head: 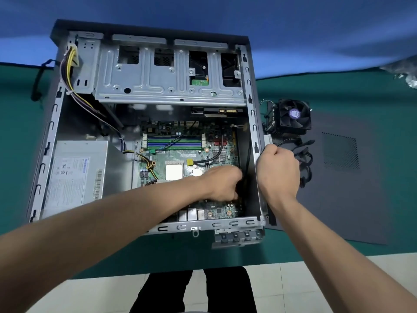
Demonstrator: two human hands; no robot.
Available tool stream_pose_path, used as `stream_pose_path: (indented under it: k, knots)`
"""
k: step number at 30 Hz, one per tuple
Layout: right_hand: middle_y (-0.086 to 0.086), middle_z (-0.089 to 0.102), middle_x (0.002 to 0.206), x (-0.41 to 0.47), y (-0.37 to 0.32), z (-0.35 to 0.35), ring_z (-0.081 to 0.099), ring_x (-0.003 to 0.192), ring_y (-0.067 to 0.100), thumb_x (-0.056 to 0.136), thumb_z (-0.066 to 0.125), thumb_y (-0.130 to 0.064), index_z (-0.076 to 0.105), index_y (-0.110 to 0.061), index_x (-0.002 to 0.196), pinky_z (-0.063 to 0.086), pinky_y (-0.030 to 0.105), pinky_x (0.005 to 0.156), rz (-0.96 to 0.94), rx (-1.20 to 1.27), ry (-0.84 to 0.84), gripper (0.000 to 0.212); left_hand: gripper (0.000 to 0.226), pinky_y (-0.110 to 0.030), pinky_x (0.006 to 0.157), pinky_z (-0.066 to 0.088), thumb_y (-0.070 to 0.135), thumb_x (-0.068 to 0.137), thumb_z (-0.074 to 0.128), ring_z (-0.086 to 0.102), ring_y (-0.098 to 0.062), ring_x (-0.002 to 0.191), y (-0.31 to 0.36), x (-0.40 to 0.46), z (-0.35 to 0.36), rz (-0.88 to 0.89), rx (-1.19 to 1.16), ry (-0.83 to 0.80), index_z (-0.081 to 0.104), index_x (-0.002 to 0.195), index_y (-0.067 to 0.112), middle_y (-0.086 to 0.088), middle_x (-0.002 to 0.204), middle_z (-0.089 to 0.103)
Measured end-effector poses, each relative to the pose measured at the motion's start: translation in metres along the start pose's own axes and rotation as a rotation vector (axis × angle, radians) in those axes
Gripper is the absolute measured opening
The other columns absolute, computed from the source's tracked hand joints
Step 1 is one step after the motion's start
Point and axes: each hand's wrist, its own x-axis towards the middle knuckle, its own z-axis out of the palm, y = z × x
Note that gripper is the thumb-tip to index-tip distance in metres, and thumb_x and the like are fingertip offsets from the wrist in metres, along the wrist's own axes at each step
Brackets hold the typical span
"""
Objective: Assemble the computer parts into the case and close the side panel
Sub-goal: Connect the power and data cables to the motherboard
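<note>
The open computer case (42, 159) is lying on its side on the green table (338, 251), and I am working inside it. Fixed within the case: the motherboard (180, 159) at centre, carrying green and blue memory slots (173, 142) and the bare CPU (174, 172); the power supply (72, 177) at the lower left, with its yellow and black wire bundle (72, 71) running up the left wall; and the metal drive cage (167, 71) spanning the top. I am reaching my left hand (222, 185) into the lower right of the case, fingers curled down over a black cable (247, 154) beside the motherboard's edge; whether they are actually pinching it I cannot tell. I am curling my right hand (278, 168) into a fist around the case's right rim. Outside the case, just right of it, the CPU cooler fan (293, 116) is sitting on the dark side panel (352, 195), which is lying flat on the table, with loose black cables (304, 154) beside my right hand.
</note>
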Motion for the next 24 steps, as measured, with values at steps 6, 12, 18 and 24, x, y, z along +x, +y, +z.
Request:
stream_pose_path:
  k: [6,12,18,24]
  knots:
    - [0.009,0.056,0.071,-0.002,-0.004,0.000,0.047,0.066,0.027,0.095,0.028,-0.021,0.057,-0.005,0.072,0.032,0.032,0.061,-0.011,-0.059,0.038,0.040,0.019,-0.031,0.073,0.043,0.002,0.082,0.059,0.053,-0.018,0.090,0.003,-0.015,-0.010,-0.065,-0.018,0.253,0.064,0.097,0.013,0.002,0.100,0.048]
    - [0.023,0.053,0.129,0.010,-0.026,-0.011,0.051,0.113,0.037,0.099,0.021,-0.010,0.052,0.002,0.123,0.039,0.040,0.088,0.145,-0.081,-0.282,0.041,0.027,-0.038,0.084,0.050,0.003,0.084,0.057,0.056,-0.026,0.099,-0.015,-0.030,-0.020,-0.329,0.021,0.378,0.056,0.110,0.010,-0.008,0.110,0.050]
    - [0.019,0.053,0.131,0.023,-0.044,0.005,0.049,0.102,0.030,0.101,0.014,-0.019,0.049,0.000,0.128,0.033,0.038,0.081,0.163,-0.103,-0.152,0.048,0.030,-0.040,0.086,0.052,-0.005,0.081,0.057,0.056,-0.029,0.101,-0.036,-0.033,-0.025,-0.470,0.104,0.317,0.057,0.109,0.006,-0.015,0.118,0.049]
    - [0.021,0.057,0.125,0.029,-0.044,0.010,0.048,0.095,0.030,0.100,0.016,-0.017,0.054,0.001,0.121,0.030,0.037,0.075,0.152,-0.142,-0.122,0.047,0.015,-0.037,0.079,0.054,-0.007,0.086,0.054,0.060,-0.025,0.082,-0.036,-0.024,-0.026,-0.412,0.127,0.325,0.061,0.084,0.007,-0.011,0.100,0.060]
